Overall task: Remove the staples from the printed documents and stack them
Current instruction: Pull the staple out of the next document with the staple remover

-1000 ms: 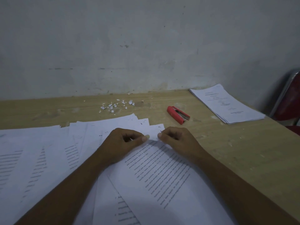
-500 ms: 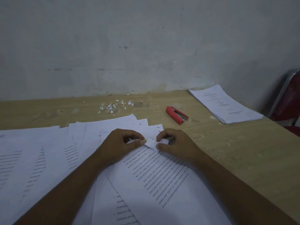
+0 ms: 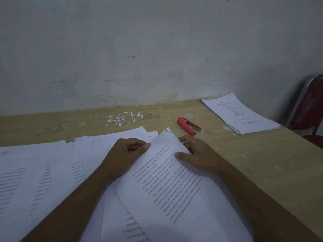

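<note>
A printed document lies tilted in front of me on a spread of loose printed sheets. Its top corner is lifted off the papers below. My left hand pinches the left edge of that corner between thumb and curled fingers. My right hand grips the right edge, thumb on the text side and fingers behind the sheet. A red staple remover lies on the wooden table beyond my right hand. No staple is visible.
A neat stack of printed documents sits at the table's far right corner. Small torn paper scraps are scattered near the wall. A red chair with a metal frame stands past the table's right edge.
The document's top corner has risen from flat to lifted. My right hand moved from pinching the corner tip to gripping the sheet's right edge with fingers behind it.
</note>
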Demonstrator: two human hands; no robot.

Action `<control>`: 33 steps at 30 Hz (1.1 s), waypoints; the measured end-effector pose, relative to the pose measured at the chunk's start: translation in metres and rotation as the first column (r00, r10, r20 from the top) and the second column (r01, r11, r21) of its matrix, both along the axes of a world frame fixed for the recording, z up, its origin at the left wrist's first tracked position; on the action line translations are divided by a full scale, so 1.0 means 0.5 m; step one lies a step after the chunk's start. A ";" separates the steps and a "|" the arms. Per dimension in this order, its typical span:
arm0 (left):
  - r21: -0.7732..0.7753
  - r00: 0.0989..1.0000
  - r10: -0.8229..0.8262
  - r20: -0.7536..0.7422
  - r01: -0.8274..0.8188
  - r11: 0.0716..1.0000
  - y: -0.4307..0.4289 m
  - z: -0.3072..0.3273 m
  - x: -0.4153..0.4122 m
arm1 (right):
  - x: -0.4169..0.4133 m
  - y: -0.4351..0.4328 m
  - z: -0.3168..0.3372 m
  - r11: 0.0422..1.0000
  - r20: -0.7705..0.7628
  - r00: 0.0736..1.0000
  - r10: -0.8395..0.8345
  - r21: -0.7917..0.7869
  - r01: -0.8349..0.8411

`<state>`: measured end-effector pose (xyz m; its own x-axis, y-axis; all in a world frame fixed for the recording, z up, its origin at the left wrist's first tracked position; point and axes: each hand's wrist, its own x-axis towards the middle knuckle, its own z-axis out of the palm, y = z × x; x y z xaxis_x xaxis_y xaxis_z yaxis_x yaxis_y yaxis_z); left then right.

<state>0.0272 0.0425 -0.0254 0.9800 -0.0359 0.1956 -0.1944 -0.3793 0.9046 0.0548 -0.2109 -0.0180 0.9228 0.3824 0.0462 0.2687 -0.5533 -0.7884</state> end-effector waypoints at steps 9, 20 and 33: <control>-0.200 0.997 -0.026 -0.073 0.011 0.980 0.059 0.066 0.011 | -0.016 -0.125 0.035 0.922 -0.316 0.942 0.110 0.386 0.022; -0.345 0.925 -0.355 -0.135 0.292 0.892 -0.117 0.112 0.056 | 0.045 -0.247 0.081 0.779 -0.168 0.962 -0.216 0.564 0.274; -0.265 0.969 -0.213 -0.127 0.174 0.948 -0.423 0.119 0.215 | 0.134 -0.506 0.104 0.795 -0.238 0.811 -0.534 0.185 0.577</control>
<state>0.1348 -0.1691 0.0341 0.9777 -0.1971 0.0721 -0.0945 -0.1063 0.9898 0.1218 -0.4637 0.0338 0.9738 -0.2017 -0.1050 -0.1729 -0.3571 -0.9179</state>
